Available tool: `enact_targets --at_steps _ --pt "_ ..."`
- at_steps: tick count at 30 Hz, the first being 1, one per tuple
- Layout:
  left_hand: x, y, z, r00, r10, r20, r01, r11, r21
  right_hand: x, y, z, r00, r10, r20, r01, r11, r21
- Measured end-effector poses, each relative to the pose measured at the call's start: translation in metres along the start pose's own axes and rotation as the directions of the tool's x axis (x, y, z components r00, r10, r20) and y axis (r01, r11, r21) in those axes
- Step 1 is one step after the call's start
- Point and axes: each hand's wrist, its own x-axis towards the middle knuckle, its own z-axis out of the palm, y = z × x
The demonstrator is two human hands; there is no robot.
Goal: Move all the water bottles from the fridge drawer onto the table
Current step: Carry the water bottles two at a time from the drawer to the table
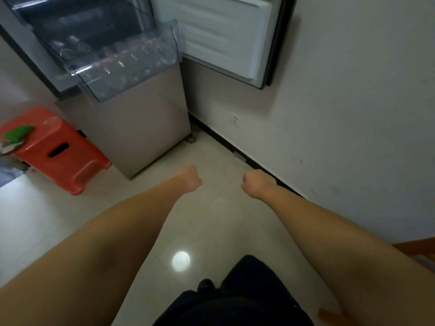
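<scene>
A clear plastic fridge drawer stands pulled out of the open fridge at the upper left. Several clear water bottles lie inside it, blurred through the plastic. My left hand and my right hand are stretched out over the floor, well below and in front of the drawer. Both hands are curled into fists with nothing in them. Only a brown wooden edge shows at the right border; I cannot tell if it is the table.
The fridge door hangs open to the right against the wall. An orange plastic stool with a green item on it stands left of the fridge. The tiled floor stretches between me and the fridge.
</scene>
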Motion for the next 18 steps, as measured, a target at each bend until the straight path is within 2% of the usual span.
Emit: enact_targets --at_steps 4,8,14,18 --pt "0.051 0.01 -0.019 1.0 0.028 0.006 -0.027 1.0 -0.014 0.061 -0.01 -0.037 0.999 -0.049 -0.02 0.048 0.998 -0.051" --pt "0.109 0.015 -0.056 1.0 -0.007 -0.022 0.004 0.995 -0.102 0.134 -0.025 -0.082 0.994 -0.102 -0.039 0.1 0.993 -0.066" --pt "0.189 0.002 -0.123 0.98 -0.169 -0.11 0.132 0.95 -0.283 0.233 -0.062 -0.166 0.964 -0.258 -0.066 0.252 0.964 -0.089" --pt "0.221 -0.008 -0.16 0.955 -0.249 -0.16 0.175 0.911 -0.374 0.285 -0.108 -0.2 0.934 -0.346 -0.087 0.344 0.938 -0.036"
